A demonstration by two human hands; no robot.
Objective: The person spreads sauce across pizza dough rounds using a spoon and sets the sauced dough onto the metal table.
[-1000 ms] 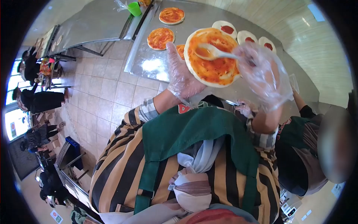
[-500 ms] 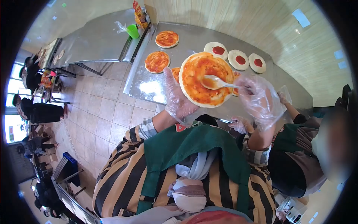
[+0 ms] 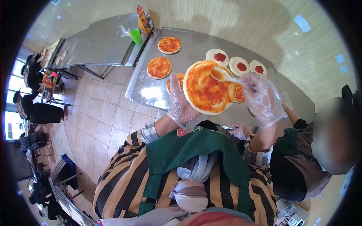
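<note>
1. Holding a round pizza base [image 3: 208,88] up above the steel surface [image 3: 151,88], the left hand [image 3: 180,101] in a clear plastic glove supports it from below at its left edge, fingers spread wide under the dough.
2. The right hand [image 3: 263,98], also gloved, has its fingers closed on the handle of a white plastic spoon [image 3: 223,76].
3. The spoon's long axis runs right to left, handle at the right hand, bowl pointing left and resting on the far part of the base.
4. The base is a flat pale disc tilted toward the camera, smeared with glossy red-orange sauce nearly to its rim.
5. Compared with half a second ago, the spoon bowl has gone from the middle of the base to its far edge, and the sauce reaches further over the dough.
6. On the surface lie two sauced bases [image 3: 159,67] to the far left and three plain bases [image 3: 239,66] with a red dab each to the far right.
7. A green cup [image 3: 136,36] stands on the far left surface.
8. Another person's gloved hand [image 3: 240,132] shows near, just below the right forearm.
</note>
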